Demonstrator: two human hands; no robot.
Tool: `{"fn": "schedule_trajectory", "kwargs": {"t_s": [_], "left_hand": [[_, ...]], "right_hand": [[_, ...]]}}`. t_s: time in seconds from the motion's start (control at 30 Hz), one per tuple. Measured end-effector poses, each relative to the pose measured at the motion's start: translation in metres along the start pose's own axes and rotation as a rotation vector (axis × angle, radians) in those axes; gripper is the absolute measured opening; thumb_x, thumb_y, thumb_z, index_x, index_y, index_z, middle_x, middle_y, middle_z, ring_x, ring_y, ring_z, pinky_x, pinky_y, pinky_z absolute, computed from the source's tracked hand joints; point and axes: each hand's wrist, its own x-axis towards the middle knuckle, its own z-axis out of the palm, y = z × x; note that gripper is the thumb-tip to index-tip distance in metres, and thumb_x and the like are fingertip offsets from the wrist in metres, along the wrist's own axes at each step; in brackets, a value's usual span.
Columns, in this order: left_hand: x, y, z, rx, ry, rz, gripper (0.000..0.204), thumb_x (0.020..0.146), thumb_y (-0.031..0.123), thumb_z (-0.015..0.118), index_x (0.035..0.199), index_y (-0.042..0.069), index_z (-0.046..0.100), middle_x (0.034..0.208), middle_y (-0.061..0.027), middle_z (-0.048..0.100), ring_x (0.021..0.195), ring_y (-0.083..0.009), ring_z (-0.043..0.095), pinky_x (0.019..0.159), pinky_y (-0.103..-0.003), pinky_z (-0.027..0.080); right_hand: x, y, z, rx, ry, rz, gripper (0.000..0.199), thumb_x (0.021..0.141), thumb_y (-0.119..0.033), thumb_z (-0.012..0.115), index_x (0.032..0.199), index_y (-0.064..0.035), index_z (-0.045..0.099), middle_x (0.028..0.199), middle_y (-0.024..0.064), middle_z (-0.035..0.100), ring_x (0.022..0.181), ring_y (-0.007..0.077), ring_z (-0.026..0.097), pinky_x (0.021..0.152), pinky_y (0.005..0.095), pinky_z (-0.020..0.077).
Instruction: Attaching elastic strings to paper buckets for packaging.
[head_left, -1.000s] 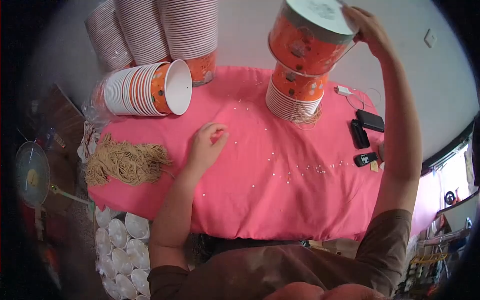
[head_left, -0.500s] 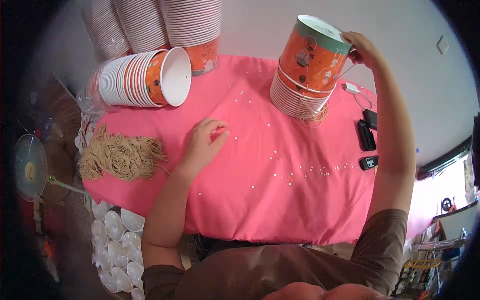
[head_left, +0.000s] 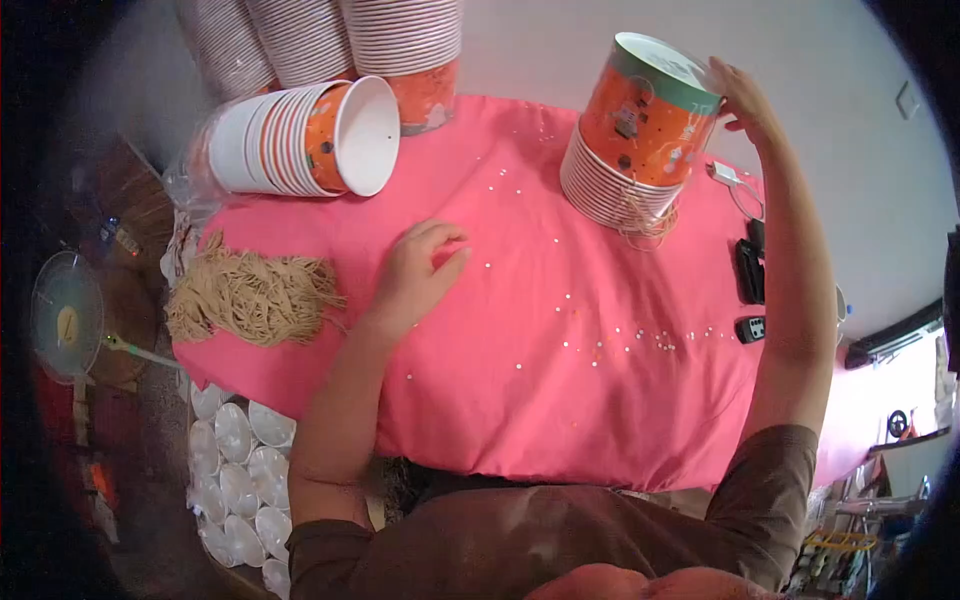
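An upside-down stack of paper buckets (head_left: 640, 130) stands at the far right of the pink cloth; the top one shows an orange printed side with a green band, over several white rims. Thin tan cords (head_left: 648, 222) dangle from the rims on its near side. My right hand (head_left: 745, 98) is beside the top bucket's upper right edge, fingers apart; whether the fingertips touch it I cannot tell. Over the cloth at the middle left, my left hand (head_left: 420, 268) holds nothing, thumb apart from loosely bent fingers. A bundle of tan cords (head_left: 258, 295) lies left of it.
Another bucket stack (head_left: 365, 135) lies on its side at the back left, before tall upright stacks (head_left: 405, 40). Small white dots (head_left: 660, 340) are scattered on the cloth (head_left: 480, 420). A black remote (head_left: 750, 329) and white plug (head_left: 722, 173) lie at the right. White cups (head_left: 240, 490) stand lower left.
The top bucket has slid down over the stack, covering the gap between rims. My right hand has loosened from its edge. My left hand stays nearly still; the whole view has shifted slightly.
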Motion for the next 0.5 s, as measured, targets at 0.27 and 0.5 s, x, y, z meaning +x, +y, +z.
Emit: {"fn": "schedule_trajectory", "kwargs": {"t_s": [0.27,0.5], "left_hand": [[0.006,-0.017,-0.020,0.069,0.196,-0.036,0.025,0.080,0.009,0.068,0.103,0.000,0.063,0.106,-0.0145,0.062,0.102,-0.0297,0.060,0.089,-0.037,0.047],[0.016,-0.038,-0.057,-0.279,0.740,-0.092,0.042,0.089,0.008,0.059,0.128,-0.002,0.047,0.131,-0.0129,0.046,0.120,-0.0233,0.048,0.102,-0.035,0.040]], "right_hand": [[-0.059,-0.080,0.086,-0.235,0.839,-1.225,0.028,0.088,-0.020,0.062,0.113,-0.0090,0.061,0.118,0.0166,0.058,0.111,0.0359,0.055,0.094,0.0450,0.0431],[-0.105,-0.101,0.282,-0.047,-0.004,-1.103,0.051,0.086,-0.023,0.064,0.127,0.0017,0.047,0.126,0.0239,0.051,0.118,0.0384,0.050,0.101,0.0439,0.0411]]}}
